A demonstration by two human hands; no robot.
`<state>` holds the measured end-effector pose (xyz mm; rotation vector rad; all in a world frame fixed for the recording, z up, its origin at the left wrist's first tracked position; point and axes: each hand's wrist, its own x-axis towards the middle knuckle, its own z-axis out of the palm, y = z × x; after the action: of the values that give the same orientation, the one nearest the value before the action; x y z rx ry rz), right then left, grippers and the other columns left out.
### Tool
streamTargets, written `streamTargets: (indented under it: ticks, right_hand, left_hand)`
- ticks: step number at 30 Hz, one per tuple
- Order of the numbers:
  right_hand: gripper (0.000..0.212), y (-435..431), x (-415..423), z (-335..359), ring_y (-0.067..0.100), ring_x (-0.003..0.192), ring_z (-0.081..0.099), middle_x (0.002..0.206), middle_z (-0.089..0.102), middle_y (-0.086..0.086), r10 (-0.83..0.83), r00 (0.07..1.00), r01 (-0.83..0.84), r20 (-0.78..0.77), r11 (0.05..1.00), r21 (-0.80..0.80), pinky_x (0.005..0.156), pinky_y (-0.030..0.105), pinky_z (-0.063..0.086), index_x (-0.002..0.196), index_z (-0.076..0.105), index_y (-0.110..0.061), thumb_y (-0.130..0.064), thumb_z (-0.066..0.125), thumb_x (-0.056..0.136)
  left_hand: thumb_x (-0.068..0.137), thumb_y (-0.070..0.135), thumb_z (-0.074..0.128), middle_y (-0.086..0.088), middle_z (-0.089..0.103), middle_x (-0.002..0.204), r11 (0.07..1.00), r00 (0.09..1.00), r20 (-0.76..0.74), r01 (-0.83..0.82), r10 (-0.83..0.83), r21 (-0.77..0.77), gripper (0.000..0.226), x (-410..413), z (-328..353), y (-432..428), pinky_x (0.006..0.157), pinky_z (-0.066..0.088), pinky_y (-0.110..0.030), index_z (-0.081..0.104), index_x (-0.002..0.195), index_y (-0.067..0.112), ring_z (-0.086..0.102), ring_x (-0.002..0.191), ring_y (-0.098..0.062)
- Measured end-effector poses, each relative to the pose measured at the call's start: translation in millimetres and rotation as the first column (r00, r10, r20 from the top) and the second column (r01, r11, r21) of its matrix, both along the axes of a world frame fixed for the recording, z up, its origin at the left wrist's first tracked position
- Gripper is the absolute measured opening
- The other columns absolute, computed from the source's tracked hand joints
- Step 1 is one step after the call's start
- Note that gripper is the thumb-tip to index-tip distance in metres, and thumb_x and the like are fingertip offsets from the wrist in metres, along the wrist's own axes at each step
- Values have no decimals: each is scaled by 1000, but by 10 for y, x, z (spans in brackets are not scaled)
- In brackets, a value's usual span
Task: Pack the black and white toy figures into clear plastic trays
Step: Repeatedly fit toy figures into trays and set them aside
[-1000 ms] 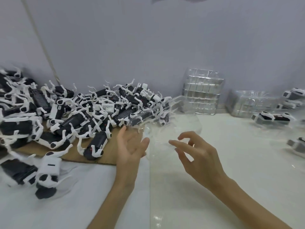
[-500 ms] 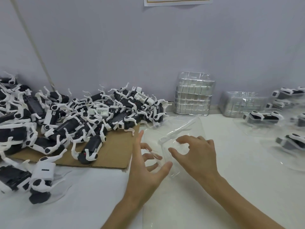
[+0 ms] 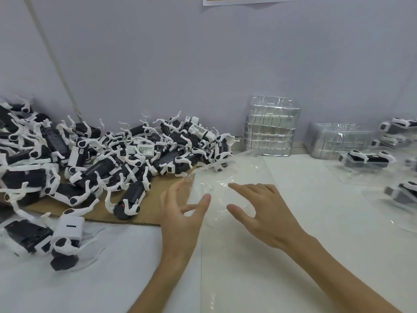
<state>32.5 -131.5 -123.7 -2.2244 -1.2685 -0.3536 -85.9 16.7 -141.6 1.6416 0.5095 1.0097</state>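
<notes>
toy figures (image 3: 108,163): four-legged bodies, black trunk with white legs and white end caps; some carry a white barcode label; heaped in a loose pile, legs pointing every way.
location of pile: on a brown cardboard sheet (image 3: 153,199) at the left of the white table (image 3: 316,233), against the wall (image 3: 203,64).
stray figure (image 3: 65,236): lies off the cardboard, at the near left edge of the table.
clear tray (image 3: 225,170): thin, transparent, moulded; lies on the table just right of the pile, between the two hands; nothing visible inside it.
left hand (image 3: 180,213): fingers straight and fanned out at the tray's left edge, thumb on the plastic; a pinch cannot be told.
right hand (image 3: 268,213): palm down, fingers spread flat on the tray.
tall tray stack (image 3: 270,127): nested clear trays, at the wall.
low tray stack (image 3: 336,141): same kind, further right.
filled tray (image 3: 361,175): holds one packed figure (image 3: 365,158); more such trays sit at the right margin.
</notes>
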Motion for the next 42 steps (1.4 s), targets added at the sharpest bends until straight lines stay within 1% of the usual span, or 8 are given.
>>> streamTargets:
  ticks: [4, 9, 15, 23, 27, 32, 35, 42]
  right_hand:
    - [61, 9, -45, -2, 7, 112, 54, 132, 54, -14, -7, 999, 12, 51, 997, -81, 103, 28, 27, 124, 62, -32, -69, 27, 91]
    - [61, -17, -67, 55, 8, 101, 59, 110, 68, -16, -15, 998, 19, 65, 998, -64, 104, 31, 28, 123, 64, -33, -68, 25, 91]
    - [53, -71, -24, 126, 3, 93, 62, 108, 71, -20, 30, 996, -30, 89, 1000, 1, 105, 31, 30, 112, 72, -33, -67, 38, 89]
    - [39, -108, 115, 114, 0, 84, 60, 89, 69, -27, 135, 991, -135, 3, 991, 16, 97, 22, 30, 90, 72, -36, -61, 42, 89]
    - [24, -98, 117, 129, -2, 79, 60, 88, 67, -25, 158, 982, -174, 103, 969, 174, 88, 28, 37, 86, 71, -31, -41, 51, 93]
    - [21, -84, 126, 121, 3, 66, 56, 75, 65, -18, 139, 979, -182, 151, 930, 320, 75, 31, 43, 79, 71, -21, -27, 55, 92]
    - [20, -85, 162, 94, 4, 64, 55, 73, 64, -17, 115, 982, -161, 148, 924, 346, 74, 31, 43, 78, 70, -20, -25, 56, 91]
    - [18, -116, 260, 46, 7, 62, 57, 71, 65, -14, 75, 996, -86, 42, 910, 407, 75, 30, 43, 75, 68, -19, -24, 57, 88]
  left_hand:
    - [82, 44, 74, 14, 51, 124, 997, 998, -59, -20, 16, -72, 43, -4, 0, 69, 71, 60, -53, 59, 121, 33, 67, 71, 0]
    - [82, 48, 73, 14, 57, 120, 975, 994, -80, 61, -79, -214, 33, 7, 11, 71, 51, 56, -33, 59, 111, 37, 71, 77, -15]
    - [97, 42, 55, 8, 58, 113, 941, 973, -206, 33, -108, -337, 9, 37, 60, 264, 51, 59, -38, 59, 101, 35, 69, 89, -20]
    - [95, 47, 51, 18, 62, 89, 972, 802, -582, 11, 131, 234, 16, 192, 133, 546, 57, 46, -20, 57, 98, 32, 62, 73, -6]
    - [90, 39, 61, 10, 60, 121, 847, 777, -527, -16, 345, 531, 32, 496, 306, 875, 76, 46, -33, 52, 120, 32, 58, 103, -16]
    - [81, 29, 78, -10, 53, 138, 849, 699, -656, 133, 285, 511, 83, 983, 427, 1332, 96, 45, -45, 32, 148, 15, 48, 128, -30]
    - [86, 37, 71, -12, 62, 126, 792, 585, -704, 162, 403, 588, 66, 1146, 356, 1424, 96, 42, -46, 43, 144, 19, 42, 131, -33]
    - [89, 29, 68, 3, 71, 86, 677, 749, -360, -158, 556, 719, 21, 1101, 213, 1309, 97, 27, -44, 72, 110, 28, 53, 112, -27]
